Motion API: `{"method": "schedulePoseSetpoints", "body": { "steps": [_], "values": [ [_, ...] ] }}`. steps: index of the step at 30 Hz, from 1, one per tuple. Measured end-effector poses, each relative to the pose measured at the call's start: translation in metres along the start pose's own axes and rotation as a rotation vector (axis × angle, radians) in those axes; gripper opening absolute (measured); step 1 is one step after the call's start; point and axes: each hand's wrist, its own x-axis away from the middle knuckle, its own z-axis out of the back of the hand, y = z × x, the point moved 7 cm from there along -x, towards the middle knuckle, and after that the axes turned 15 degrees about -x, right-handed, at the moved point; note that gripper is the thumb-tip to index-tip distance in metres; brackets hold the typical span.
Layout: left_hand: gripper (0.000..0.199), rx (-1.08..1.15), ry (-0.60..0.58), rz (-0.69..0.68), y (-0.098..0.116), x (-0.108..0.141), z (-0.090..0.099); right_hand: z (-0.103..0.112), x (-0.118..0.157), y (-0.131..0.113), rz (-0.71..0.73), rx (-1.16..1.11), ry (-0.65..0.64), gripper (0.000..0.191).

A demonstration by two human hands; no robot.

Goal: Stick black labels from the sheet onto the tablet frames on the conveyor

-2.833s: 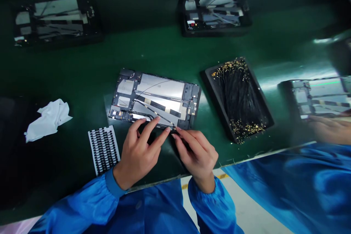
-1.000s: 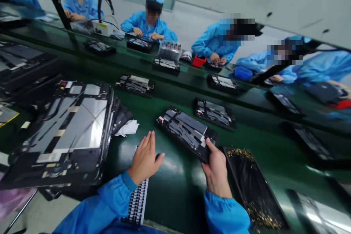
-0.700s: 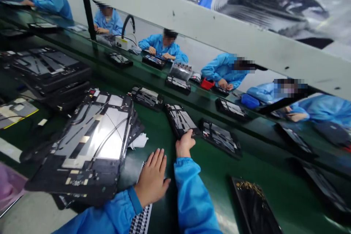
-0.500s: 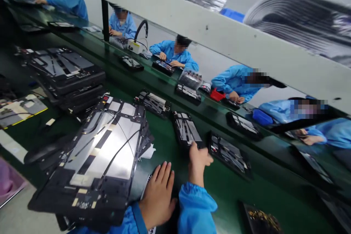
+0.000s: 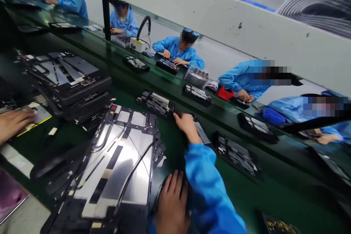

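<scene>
My right hand (image 5: 188,126) reaches over the green bench, thumb side out, its tip close to the corner of an opened tablet-like device (image 5: 156,103). Whether they touch is unclear. Behind that hand, another opened device (image 5: 202,131) is partly hidden. My left hand (image 5: 172,199) lies with fingers stretched over a dark object at the bench's near side, mostly covered and not identifiable. To its left lies a large opened device (image 5: 128,168) with a silver plate, black strips and thin cables, on top of other dark parts.
A stack of similar devices (image 5: 68,76) stands at the left. Another person's hand (image 5: 16,124) rests by a yellow-edged panel (image 5: 45,115). More devices (image 5: 237,153) lie along the bench. Co-workers in blue sit opposite, below a white beam (image 5: 219,18). A dark tray (image 5: 276,225) holds small gold-coloured parts.
My right hand has moved forward and left, past the middle device towards the farther one. My left hand stays low. Another person's hand has appeared at the left edge. The view has shifted slightly.
</scene>
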Motion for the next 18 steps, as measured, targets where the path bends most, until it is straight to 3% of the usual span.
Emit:
{"method": "schedulePoseSetpoints", "body": {
  "steps": [3,5,7,9,12,18],
  "values": [
    [0.086,0.02,-0.059,-0.013,0.001,-0.002,0.003,0.021,0.071,0.05,0.088,0.023,0.038,0.069],
    [0.085,0.028,-0.076,-0.021,0.003,-0.002,0.005,0.033,0.117,0.085,0.156,0.074,0.195,0.084],
    [0.082,0.031,-0.086,-0.02,0.004,-0.003,0.007,0.033,0.145,0.124,0.009,0.093,0.301,0.097],
    [0.08,0.022,-0.09,-0.017,0.005,-0.003,0.009,0.022,0.154,0.142,-0.115,0.065,0.333,0.1],
    [0.082,-0.001,-0.085,-0.012,0.002,-0.002,0.01,0.002,0.143,0.128,-0.174,0.022,0.323,0.09],
    [0.088,-0.033,-0.059,-0.065,0.002,0.0,0.009,-0.009,0.109,0.06,-0.151,0.036,0.195,0.05]
  ]
}}
